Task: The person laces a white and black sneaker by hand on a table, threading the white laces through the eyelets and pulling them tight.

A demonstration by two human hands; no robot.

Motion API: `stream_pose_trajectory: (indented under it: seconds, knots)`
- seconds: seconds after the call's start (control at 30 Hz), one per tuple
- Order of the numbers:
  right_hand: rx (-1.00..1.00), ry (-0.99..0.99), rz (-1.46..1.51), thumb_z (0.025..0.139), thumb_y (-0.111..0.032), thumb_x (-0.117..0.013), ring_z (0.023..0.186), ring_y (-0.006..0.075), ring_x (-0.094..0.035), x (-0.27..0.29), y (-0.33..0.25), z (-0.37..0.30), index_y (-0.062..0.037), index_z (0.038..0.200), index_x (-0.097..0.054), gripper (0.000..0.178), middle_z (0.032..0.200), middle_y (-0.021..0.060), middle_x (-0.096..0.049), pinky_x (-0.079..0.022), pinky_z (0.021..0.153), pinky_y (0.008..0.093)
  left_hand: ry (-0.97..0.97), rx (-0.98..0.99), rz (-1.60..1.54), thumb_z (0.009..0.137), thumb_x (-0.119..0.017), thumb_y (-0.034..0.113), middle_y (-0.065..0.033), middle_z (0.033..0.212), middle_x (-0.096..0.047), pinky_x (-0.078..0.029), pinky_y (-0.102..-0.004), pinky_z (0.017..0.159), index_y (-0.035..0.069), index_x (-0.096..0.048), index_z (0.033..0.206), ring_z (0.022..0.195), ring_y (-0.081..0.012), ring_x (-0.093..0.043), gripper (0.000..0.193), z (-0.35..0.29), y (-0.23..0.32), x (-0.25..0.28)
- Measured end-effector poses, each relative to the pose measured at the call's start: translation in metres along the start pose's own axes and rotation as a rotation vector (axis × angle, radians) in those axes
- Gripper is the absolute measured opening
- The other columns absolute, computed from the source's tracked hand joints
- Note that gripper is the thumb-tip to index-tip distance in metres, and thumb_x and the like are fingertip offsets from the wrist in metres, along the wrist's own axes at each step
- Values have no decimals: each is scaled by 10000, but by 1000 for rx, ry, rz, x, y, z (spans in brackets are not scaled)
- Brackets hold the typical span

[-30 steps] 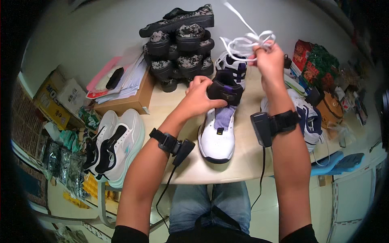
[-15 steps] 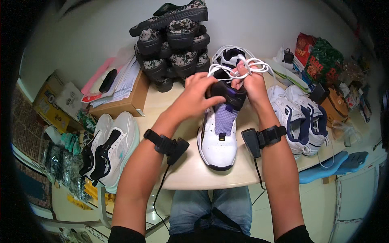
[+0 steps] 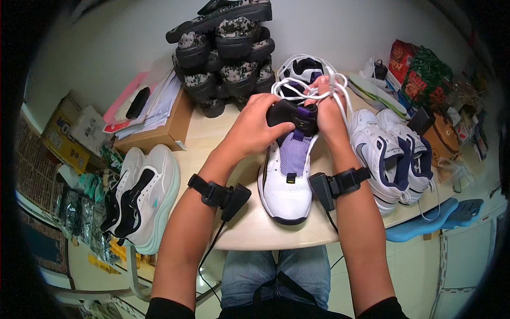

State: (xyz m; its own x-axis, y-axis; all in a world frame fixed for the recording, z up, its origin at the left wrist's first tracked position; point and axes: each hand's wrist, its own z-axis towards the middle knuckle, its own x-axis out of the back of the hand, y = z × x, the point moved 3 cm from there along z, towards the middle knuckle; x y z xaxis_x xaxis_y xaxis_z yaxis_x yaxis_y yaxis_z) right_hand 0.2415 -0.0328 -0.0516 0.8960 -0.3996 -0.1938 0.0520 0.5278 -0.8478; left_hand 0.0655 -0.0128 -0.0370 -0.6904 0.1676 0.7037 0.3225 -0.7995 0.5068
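Note:
A white shoe [image 3: 285,199] with a black sole and a purple mesh tongue [image 3: 292,154] rests on the table, toe toward me. My left hand [image 3: 257,123] is closed round the shoe's padded black collar, thumb in front and fingers behind. The front eyelets I can see have no lace through them. My right hand [image 3: 330,118] is closed on a bundle of white shoelaces [image 3: 316,97] beside the tongue top; its fingertips are partly hidden by the loops. Just behind stands a matching shoe [image 3: 308,65], partly covered by laces.
White-and-navy sneakers [image 3: 383,165] stand on the right; pale sneakers [image 3: 154,196] on the left. Camouflage shoes [image 3: 239,74] are piled at the back. Papers lie on a cardboard box [image 3: 169,127]. Blue insoles [image 3: 425,222] project past the table's [image 3: 255,234] right edge.
My right hand has risen slightly with the laces, whose loops have shifted. The tongue's upper part shows more, with its purple tab visible. My left hand stays at the collar.

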Motion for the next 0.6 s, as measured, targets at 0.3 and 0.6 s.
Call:
stream_pose_trajectory:
  seconds: [0.3,0.6]
  knots:
    - [-33,67,392,1026,-254,-412,655,141,-561,4,10,-7,-32,939,-528,265,860,130,-625,-454,600,255,26,-4,-22,834,-643,86,-155,1090,-513,-410,-375,952,-10,-507,1241,1081,-315,-504,440,-8,7,-6]
    - [-156,133,528,1020,-261,-432,702,146,-557,8,5,-14,-34,954,-539,259,923,145,-623,-468,644,256,-1,-9,186,837,-604,98,-168,1020,-493,-401,-406,912,80,-505,1266,1003,-339,-464,440,-7,13,-1]
